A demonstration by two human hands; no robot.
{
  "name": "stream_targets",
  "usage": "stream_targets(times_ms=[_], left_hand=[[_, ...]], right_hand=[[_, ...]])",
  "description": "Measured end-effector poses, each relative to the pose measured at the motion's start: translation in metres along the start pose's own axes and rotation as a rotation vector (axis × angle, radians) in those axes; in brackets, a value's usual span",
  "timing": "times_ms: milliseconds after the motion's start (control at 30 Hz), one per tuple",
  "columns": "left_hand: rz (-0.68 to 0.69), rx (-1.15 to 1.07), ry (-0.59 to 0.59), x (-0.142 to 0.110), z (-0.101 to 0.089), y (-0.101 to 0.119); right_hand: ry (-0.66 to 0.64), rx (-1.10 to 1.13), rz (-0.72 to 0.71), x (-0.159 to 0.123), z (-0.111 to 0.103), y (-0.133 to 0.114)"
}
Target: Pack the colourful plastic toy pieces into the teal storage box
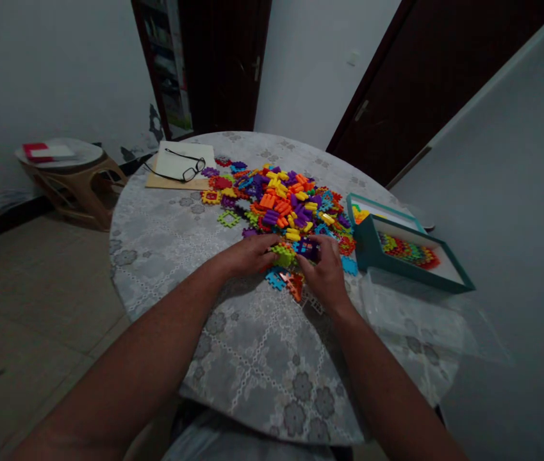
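Note:
Both hands are at the near edge of a heap of colourful plastic building pieces (276, 198). A lime-green toothed building piece (283, 256) is pinched between the thumb and fingers of my left hand (251, 254). Beside it, my right hand (325, 272) curls its thumb and fingers around a dark purple window-like building piece (308, 248). The two pieces are close together; whether they are joined I cannot tell. Just below lie a blue toothed piece (275, 279) and an orange triangular piece (293, 286).
The round table wears a grey patterned cloth (252, 358). Black glasses (189, 171) rest on paper and a board at the back left. On the right stand a green box (416, 256) and a clear plastic cover (411, 314). A stool (70, 173) is beyond the table's left side.

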State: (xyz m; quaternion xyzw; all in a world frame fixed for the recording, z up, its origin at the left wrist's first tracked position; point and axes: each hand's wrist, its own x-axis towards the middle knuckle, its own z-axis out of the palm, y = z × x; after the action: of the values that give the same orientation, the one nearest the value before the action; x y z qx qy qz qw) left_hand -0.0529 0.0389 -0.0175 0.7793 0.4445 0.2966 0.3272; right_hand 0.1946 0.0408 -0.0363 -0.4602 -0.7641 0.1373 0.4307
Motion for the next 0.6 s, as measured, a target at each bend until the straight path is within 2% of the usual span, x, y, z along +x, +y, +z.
stream_targets(times_ms=[100, 233, 467, 600], left_hand=[[-0.008, -0.009, -0.008, -0.001, -0.001, -0.002], [0.006, -0.031, 0.007, -0.001, -0.002, -0.004], [0.012, 0.048, -0.015, -0.002, 0.001, -0.010], [0.010, 0.055, -0.013, -0.001, 0.000, -0.011]], right_hand=[[-0.117, -0.017, -0.128, 0.000, 0.002, -0.003], [-0.184, -0.046, -0.184, -0.002, 0.002, -0.001], [-0.143, 0.041, -0.133, -0.008, 0.003, 0.005], [-0.131, 0.003, -0.084, -0.010, 0.010, 0.005]])
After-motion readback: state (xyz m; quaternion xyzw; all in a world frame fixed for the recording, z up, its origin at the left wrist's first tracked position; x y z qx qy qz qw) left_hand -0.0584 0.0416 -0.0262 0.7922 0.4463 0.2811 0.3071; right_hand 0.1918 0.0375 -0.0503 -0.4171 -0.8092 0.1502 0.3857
